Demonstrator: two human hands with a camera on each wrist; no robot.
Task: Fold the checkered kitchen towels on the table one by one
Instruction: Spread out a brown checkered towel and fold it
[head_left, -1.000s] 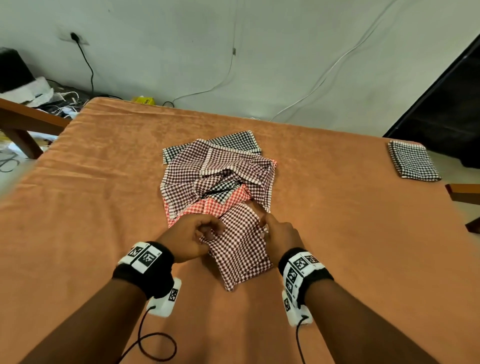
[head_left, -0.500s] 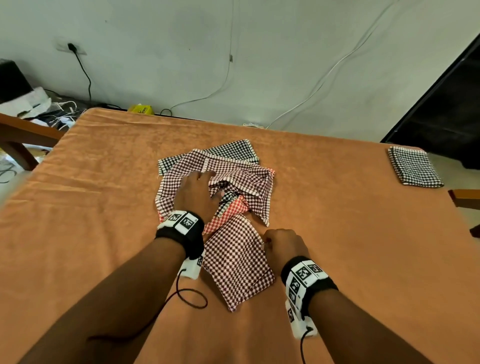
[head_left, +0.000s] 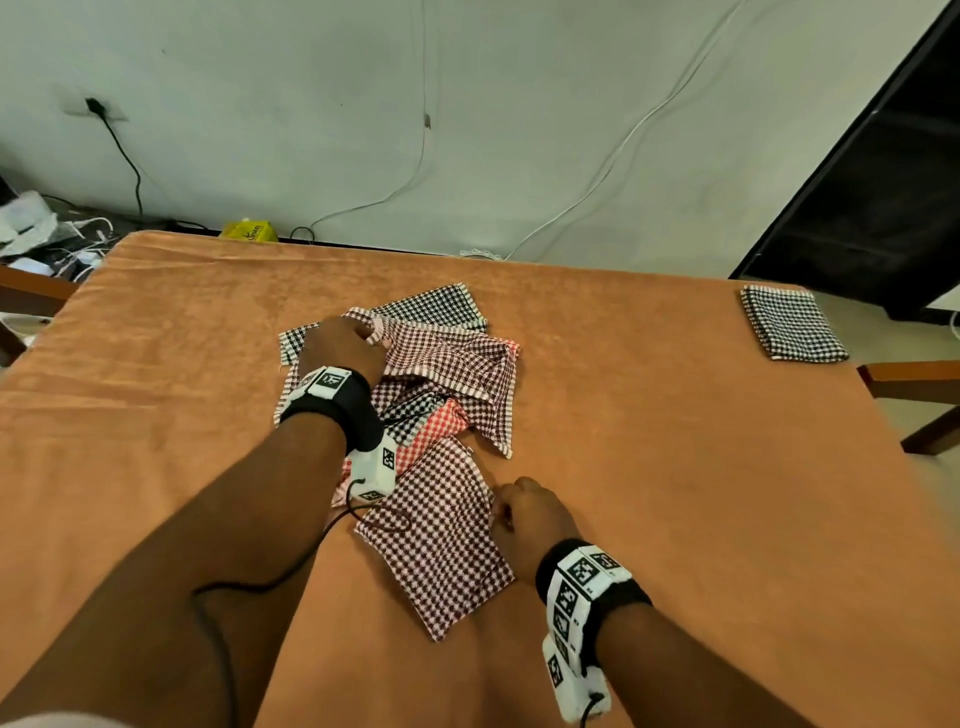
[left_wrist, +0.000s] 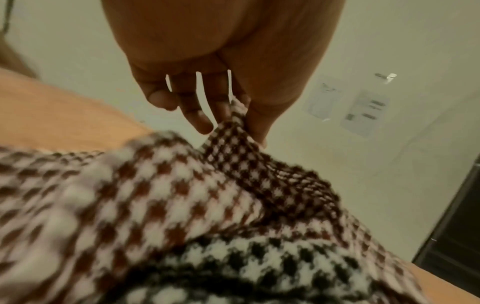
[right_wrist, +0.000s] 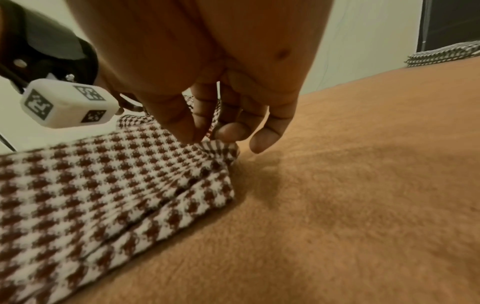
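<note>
both hands on the towels

orange-covered desk (head_left: 675, 467) carries a loose heap of checkered towels (head_left: 447, 374) mid-surface, one folded black-white towel (head_left: 792, 330) far right. left hand (head_left: 340, 345) pinches a brown towel corner (left_wrist: 235, 123) at the heap's far side; right hand (head_left: 530, 512) pinches the near folded brown towel (head_left: 441, 540) at its edge

Left hand (head_left: 340, 347) reaches far forward, fingers pinched together, while the right hand (head_left: 530, 514) stays near, fingertips (right_wrist: 262, 139) curled downward.

Head view high, facing down; wrist views close, somewhat blurred, sharing towels (head_left: 441, 530).
</note>
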